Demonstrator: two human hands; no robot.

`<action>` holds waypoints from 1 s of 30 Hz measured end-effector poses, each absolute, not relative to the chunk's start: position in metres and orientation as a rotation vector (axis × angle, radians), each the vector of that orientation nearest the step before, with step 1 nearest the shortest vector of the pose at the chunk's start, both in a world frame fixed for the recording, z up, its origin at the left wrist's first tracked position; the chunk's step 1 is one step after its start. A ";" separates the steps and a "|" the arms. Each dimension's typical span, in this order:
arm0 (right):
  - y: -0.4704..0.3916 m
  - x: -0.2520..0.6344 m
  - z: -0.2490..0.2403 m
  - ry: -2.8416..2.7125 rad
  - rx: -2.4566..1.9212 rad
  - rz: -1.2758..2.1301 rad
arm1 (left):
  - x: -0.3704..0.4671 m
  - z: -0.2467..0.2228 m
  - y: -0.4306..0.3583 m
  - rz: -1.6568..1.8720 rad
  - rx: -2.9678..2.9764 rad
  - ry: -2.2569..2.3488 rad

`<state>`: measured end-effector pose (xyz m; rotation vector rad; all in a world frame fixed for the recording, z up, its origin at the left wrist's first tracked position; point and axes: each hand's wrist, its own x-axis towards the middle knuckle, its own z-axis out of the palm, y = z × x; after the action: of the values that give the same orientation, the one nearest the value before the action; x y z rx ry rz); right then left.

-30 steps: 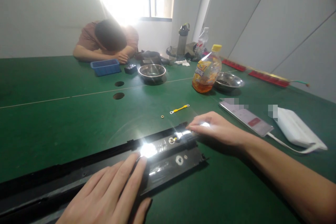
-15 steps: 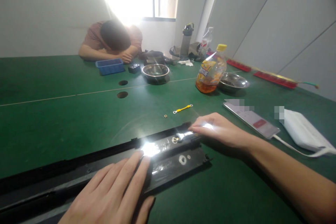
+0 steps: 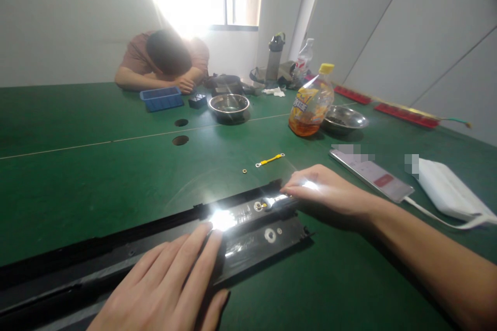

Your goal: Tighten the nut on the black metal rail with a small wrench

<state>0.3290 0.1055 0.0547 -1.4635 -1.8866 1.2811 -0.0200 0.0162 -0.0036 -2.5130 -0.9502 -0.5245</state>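
Note:
A long black channel-shaped part lies slantwise on the green table, from the left edge to the middle. My left hand rests flat on it, fingers stretched out. Near the part's right end, my right hand pinches a shiny metal wrench, whose handle is mostly hidden by the fingers. The wrench head lies beside a small nut on a stud; whether they touch I cannot tell. Beyond the part are a short yellow wire with ring terminals and a small brass-coloured nut.
A phone with a white cable and a white object lie right. Farther back stand a yellow-capped bottle, two metal bowls and a blue bin. A person leans head-down on the table's far side.
The wrench head has shifted slightly right, away from the nut, along with my right hand. A small yellow bit now shows between them. My left hand stays in place on the part.

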 end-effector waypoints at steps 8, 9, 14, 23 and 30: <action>0.107 0.328 0.052 -1.876 -1.475 1.250 | -0.020 -0.005 0.017 -0.511 -2.537 -0.926; 0.106 0.327 0.052 -1.876 -1.471 1.263 | -0.020 -0.005 0.017 -0.512 -2.536 -0.922; 0.104 0.329 0.055 -1.866 -1.462 1.286 | -0.020 -0.006 0.016 -0.516 -2.529 -0.929; 0.105 0.326 0.053 -1.860 -1.482 1.281 | -0.020 -0.005 0.015 -0.510 -2.512 -0.944; 0.105 0.329 0.056 -1.881 -1.481 1.277 | -0.021 -0.006 0.016 -0.527 -2.507 -0.940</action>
<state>0.3291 0.1051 0.0556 -1.4814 -1.8806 1.2767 -0.0210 0.0159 -0.0061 -2.5068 -0.9405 -0.5267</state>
